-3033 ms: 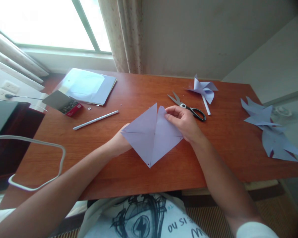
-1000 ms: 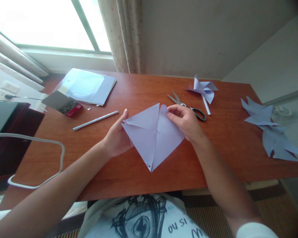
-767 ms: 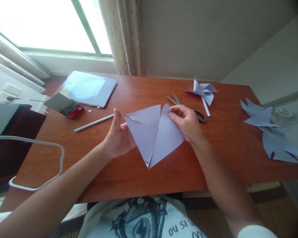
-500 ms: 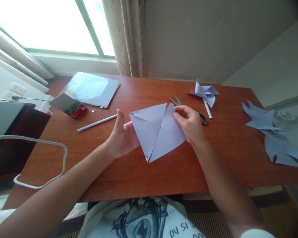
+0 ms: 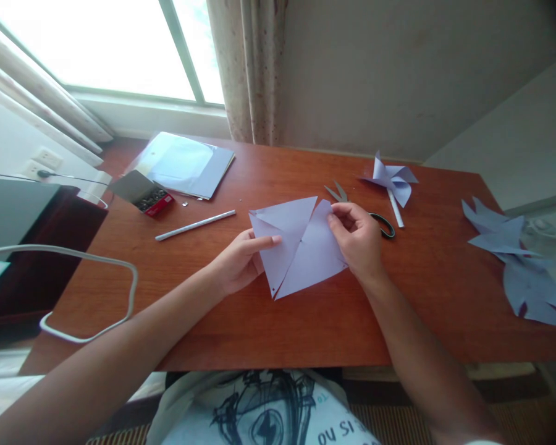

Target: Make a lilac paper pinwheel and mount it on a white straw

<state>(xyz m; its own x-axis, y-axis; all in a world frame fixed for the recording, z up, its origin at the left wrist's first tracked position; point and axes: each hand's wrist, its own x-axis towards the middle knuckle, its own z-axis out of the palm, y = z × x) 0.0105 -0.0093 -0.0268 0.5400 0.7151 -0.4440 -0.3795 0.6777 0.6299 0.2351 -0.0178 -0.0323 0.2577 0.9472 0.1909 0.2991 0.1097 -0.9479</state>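
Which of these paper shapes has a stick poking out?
The curled pinwheel just beyond the scissors. A white stick shows below it; the held sheet and the cut papers at right show none.

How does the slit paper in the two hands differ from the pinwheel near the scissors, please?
The slit paper is mostly flat, while the pinwheel is curled and raised. The slit paper shows no stick, whereas a white stick extends from the pinwheel. The slit paper is held by the left hand and right hand; the pinwheel lies on the table. Both show similar pale paper.
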